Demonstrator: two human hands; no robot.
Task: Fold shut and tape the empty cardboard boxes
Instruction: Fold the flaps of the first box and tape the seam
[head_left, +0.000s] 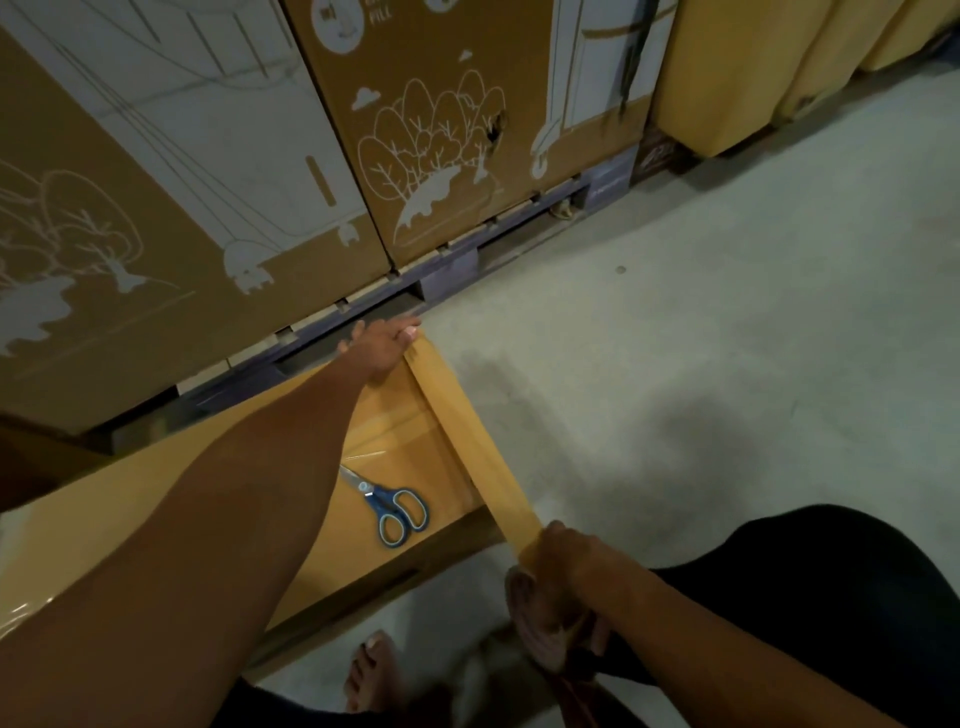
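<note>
A closed cardboard box (415, 452) lies on the floor in front of me, its top flaps folded shut. My left hand (382, 345) presses the end of a brown tape strip (457, 415) onto the box's far right corner, fingers over the far edge. The strip runs along the right edge toward me. My right hand (558, 592) grips the tape roll (535, 623) just past the box's near corner, holding the strip taut. Blue-handled scissors (387, 501) lie shut on the box top near the right side.
Tall printed cartons (441, 130) stand on a pallet (447, 267) right behind the box. Yellow-wrapped packages (753, 67) stand at the back right. Grey concrete floor (727, 312) stretches to the right. My bare foot (371, 670) and dark-clothed knee (831, 571) are near the box's front.
</note>
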